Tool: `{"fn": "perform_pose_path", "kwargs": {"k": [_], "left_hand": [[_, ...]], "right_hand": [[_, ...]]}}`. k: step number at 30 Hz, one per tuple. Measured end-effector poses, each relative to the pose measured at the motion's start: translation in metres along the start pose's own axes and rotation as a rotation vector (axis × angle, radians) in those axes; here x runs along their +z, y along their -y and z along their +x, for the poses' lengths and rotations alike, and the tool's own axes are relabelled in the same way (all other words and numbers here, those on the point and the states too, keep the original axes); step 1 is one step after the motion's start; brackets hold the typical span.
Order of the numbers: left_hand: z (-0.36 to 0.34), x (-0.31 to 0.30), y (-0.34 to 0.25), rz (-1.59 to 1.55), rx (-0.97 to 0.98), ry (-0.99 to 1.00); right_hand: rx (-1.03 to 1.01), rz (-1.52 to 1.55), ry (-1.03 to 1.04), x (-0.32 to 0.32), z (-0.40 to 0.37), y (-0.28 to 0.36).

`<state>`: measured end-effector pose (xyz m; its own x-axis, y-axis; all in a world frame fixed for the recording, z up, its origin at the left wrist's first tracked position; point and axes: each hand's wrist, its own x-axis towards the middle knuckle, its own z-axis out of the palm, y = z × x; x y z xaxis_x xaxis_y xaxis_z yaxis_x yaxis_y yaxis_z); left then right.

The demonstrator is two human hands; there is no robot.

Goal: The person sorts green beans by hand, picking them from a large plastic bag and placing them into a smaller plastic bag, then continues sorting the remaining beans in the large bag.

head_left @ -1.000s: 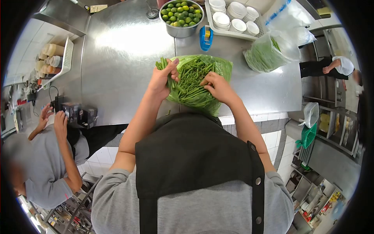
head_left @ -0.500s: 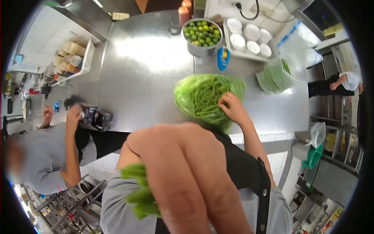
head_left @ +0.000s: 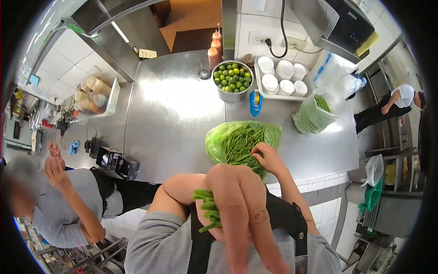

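Note:
My left hand (head_left: 235, 196) is raised close to the camera, its fingers folded round a bunch of green beans (head_left: 208, 211). The cut-looking ends stick out on the left side of the fist; the rest is hidden by my fingers. On the steel table lies an open green plastic bag (head_left: 218, 145), full of green beans (head_left: 244, 144). At its right side my right hand (head_left: 269, 160) has its fingers curled in against the beans, thumb and forefinger pinched on some of them. How many it grips cannot be seen.
Beyond the bag stand a steel pot of limes (head_left: 232, 82), a blue tape dispenser (head_left: 256, 104) and a white tray of white cups (head_left: 283, 96). A clear bag of beans (head_left: 315, 114) is to the right. At left, a co-worker (head_left: 68, 201) stands by black boxes (head_left: 118, 163).
My view has tilted up, so the table sits lower in it. My left hand with the beans looks smaller and further right. The co-worker's hands have left the black box and come together.

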<state>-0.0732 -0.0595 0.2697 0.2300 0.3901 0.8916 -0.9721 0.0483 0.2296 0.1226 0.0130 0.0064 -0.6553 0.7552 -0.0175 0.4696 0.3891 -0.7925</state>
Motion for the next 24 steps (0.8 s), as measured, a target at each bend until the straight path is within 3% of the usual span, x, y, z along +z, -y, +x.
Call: {"fn": "perform_pose_path", "kwargs": {"k": [6, 13, 16, 19, 22, 24], "left_hand": [[0.000, 0.000, -0.001, 0.042, 0.015, -0.078], [-0.027, -0.002, -0.035, 0.509, -0.486, -0.688], [-0.046, -0.065, -0.008, 0.953, -0.545, -0.897], [-0.109, -0.110, 0.013, 1.124, -0.884, -0.960], [-0.143, -0.116, 0.022, 1.221, -1.212, -1.006], [-0.174, -0.120, 0.031, 1.165, -1.130, -1.041]], "right_hand": [[0.075, 0.099, 0.012, -0.003, 0.004, 0.007], [0.147, 0.363, -0.206, -0.003, 0.013, 0.008], [0.160, 0.497, -0.287, -0.019, 0.016, 0.028], [0.131, 0.443, -0.316, -0.028, 0.019, 0.041], [0.059, 0.359, -0.264, -0.034, 0.020, 0.048], [0.092, 0.343, -0.243, -0.033, 0.017, 0.052]]}}
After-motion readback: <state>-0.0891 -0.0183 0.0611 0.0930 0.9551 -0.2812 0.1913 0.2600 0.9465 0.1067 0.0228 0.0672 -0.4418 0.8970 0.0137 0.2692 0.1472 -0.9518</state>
